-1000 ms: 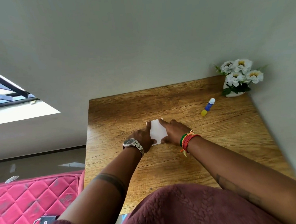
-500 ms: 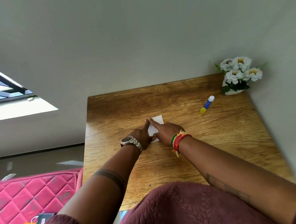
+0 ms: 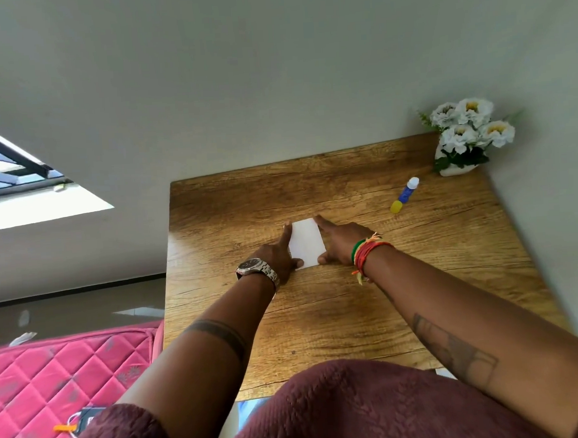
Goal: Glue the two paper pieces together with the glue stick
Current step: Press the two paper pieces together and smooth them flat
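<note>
A small white paper (image 3: 306, 243) lies flat in the middle of the wooden table (image 3: 420, 278); whether it is one sheet or two stacked I cannot tell. My left hand (image 3: 278, 255) lies along its left edge, index finger straight, thumb at the near left corner. My right hand (image 3: 341, 242) lies along the right edge, index finger pointing to the far right corner, thumb at the near right corner. Both hands frame the paper and press on the table. The glue stick (image 3: 404, 195), blue with a yellow base and white cap, lies on its side to the far right, away from both hands.
A white pot of white flowers (image 3: 467, 136) stands at the table's far right corner against the grey wall. A pink quilted mattress (image 3: 53, 378) lies left of the table, below its left edge. The near table edge sits close to my body.
My right hand slid from on top of the paper to its right edge, uncovering the sheet. My left hand stayed along the left edge.
</note>
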